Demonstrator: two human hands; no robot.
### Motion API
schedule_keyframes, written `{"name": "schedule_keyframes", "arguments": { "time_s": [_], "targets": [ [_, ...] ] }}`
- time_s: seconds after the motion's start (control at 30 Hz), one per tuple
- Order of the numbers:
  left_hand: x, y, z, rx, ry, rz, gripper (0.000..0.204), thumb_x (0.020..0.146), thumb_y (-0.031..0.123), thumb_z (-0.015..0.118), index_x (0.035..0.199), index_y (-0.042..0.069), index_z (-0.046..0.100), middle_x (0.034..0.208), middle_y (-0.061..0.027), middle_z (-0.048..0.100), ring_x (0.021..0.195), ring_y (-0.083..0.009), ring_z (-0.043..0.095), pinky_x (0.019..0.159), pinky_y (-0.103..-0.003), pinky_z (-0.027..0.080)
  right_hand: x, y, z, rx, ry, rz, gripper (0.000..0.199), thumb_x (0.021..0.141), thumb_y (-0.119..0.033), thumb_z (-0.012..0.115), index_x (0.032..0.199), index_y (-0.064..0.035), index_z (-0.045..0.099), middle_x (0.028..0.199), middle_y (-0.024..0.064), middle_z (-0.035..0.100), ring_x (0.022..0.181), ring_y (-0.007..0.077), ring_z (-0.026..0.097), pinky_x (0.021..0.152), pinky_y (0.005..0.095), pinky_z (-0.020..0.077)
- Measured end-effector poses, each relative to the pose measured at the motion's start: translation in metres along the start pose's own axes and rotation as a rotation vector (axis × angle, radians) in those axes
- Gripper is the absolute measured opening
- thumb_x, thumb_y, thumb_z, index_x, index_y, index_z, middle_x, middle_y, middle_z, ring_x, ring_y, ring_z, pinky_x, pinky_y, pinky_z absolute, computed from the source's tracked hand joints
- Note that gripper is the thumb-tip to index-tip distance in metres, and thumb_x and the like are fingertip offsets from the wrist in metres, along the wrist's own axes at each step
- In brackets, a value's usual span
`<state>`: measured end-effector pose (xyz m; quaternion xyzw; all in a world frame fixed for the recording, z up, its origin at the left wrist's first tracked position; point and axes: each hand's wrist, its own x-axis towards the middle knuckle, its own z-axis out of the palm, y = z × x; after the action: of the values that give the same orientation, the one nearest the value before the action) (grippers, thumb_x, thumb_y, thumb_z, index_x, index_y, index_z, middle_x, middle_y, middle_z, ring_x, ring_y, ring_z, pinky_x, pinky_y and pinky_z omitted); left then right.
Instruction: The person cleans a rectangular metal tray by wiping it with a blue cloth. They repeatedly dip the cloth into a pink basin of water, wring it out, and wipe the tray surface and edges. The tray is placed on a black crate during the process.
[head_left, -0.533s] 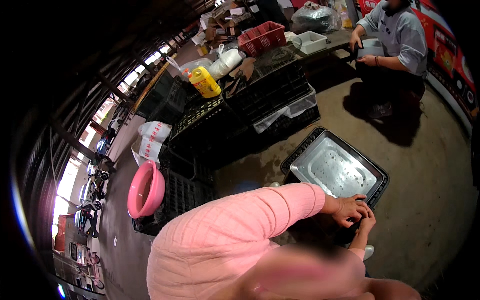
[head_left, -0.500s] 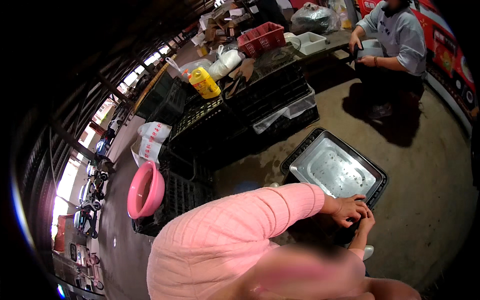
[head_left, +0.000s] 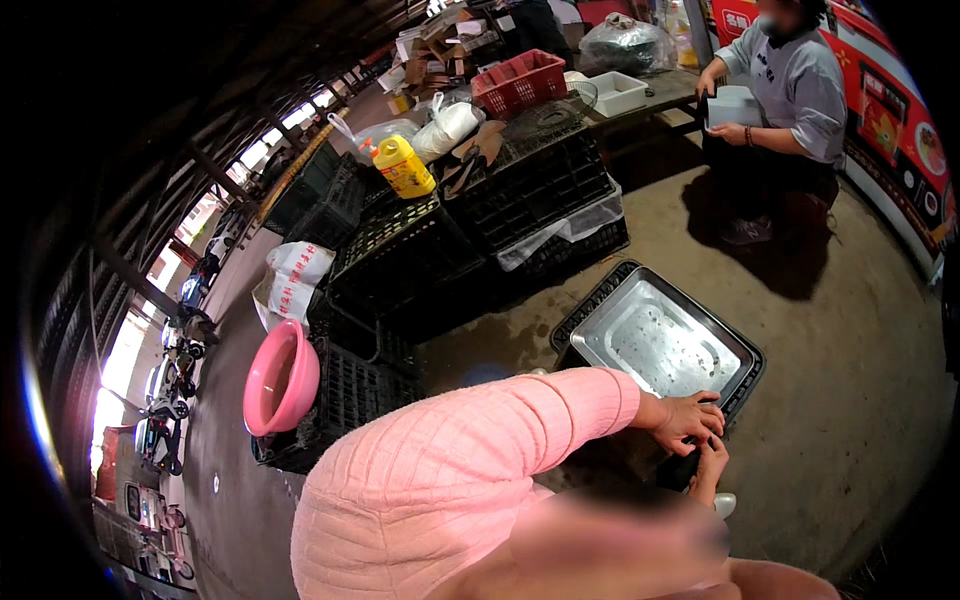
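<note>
Both hands meet at the near corner of the rectangular shiny metal tray (head_left: 660, 345), which sits on a black slatted plastic crate (head_left: 590, 305) on the concrete floor. The left hand (head_left: 688, 420), coming off the pink quilted sleeve (head_left: 470, 470), lies on top, fingers curled together over a small dark object (head_left: 680, 468) whose kind is too dark to tell. The right hand (head_left: 710, 465) comes up from below, touching the same object from the far side; whether its fingers are closed on it cannot be told. The object sits directly under the left hand's fingers and just off the tray's near edge. The tray's long axis runs diagonally, from upper left to lower right. The left hand is the nearer one to the tray rim, almost touching it.

Counts: one metal tray, one pink plastic basin (head_left: 280, 378) at left, one yellow plastic jug (head_left: 405, 168), one red plastic basket (head_left: 520, 82), one white plastic tub (head_left: 618, 92), and several stacked black crates (head_left: 450, 240), at least four. One other person in a grey top (head_left: 790, 80) stands well apart at the far table, holding a white thing in both hands.
</note>
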<state>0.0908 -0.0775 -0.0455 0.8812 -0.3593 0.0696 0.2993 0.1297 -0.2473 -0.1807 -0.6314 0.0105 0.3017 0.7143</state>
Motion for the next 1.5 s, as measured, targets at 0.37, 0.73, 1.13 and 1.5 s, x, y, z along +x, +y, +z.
{"name": "schedule_keyframes", "arguments": {
  "time_s": [0.37, 0.73, 1.13, 1.5],
  "targets": [
    [0.000, 0.002, 0.000, 0.006, 0.030, -0.011, 0.016, 0.065, 0.025, 0.061, 0.075, 0.013, 0.061, 0.106, -0.0071, 0.055, 0.116, -0.0245, 0.043, 0.103, -0.059, 0.017, -0.016, -0.020, 0.034, 0.099, 0.203, -0.078, 0.028, 0.084, -0.003, 0.058, 0.110, 0.0048, 0.058, 0.099, 0.0080, 0.061, 0.084, 0.0153, 0.059, 0.071, 0.0264, 0.0489],
    [0.000, 0.002, -0.001, -0.032, 0.043, -0.025, 0.012, 0.063, 0.024, 0.063, 0.071, 0.015, 0.060, 0.102, -0.0060, 0.056, 0.115, -0.0242, 0.044, 0.101, -0.061, 0.017, -0.022, -0.013, 0.052, 0.038, 0.401, -0.189, 0.028, 0.080, -0.007, 0.064, 0.107, 0.0015, 0.060, 0.092, 0.0095, 0.065, 0.078, 0.0162, 0.061, 0.069, 0.0294, 0.0516],
    [0.001, 0.003, -0.003, -0.032, 0.013, -0.055, 0.014, 0.065, 0.024, 0.063, 0.072, 0.013, 0.061, 0.104, -0.0069, 0.055, 0.116, -0.0241, 0.043, 0.104, -0.060, 0.014, -0.020, 0.000, 0.047, -0.223, 0.480, -0.293, 0.030, 0.083, -0.018, 0.063, 0.108, 0.0001, 0.061, 0.089, 0.0093, 0.066, 0.075, 0.0165, 0.060, 0.067, 0.0294, 0.0497],
    [0.002, 0.005, -0.004, -0.049, 0.059, -0.041, 0.013, 0.064, 0.024, 0.063, 0.071, 0.013, 0.062, 0.103, -0.0058, 0.056, 0.115, -0.0235, 0.044, 0.104, -0.059, 0.014, -0.019, 0.000, 0.044, -0.205, 0.474, -0.336, 0.032, 0.082, -0.020, 0.064, 0.107, -0.0008, 0.061, 0.089, 0.0108, 0.066, 0.075, 0.0185, 0.060, 0.067, 0.0307, 0.0489]
  ]
}}
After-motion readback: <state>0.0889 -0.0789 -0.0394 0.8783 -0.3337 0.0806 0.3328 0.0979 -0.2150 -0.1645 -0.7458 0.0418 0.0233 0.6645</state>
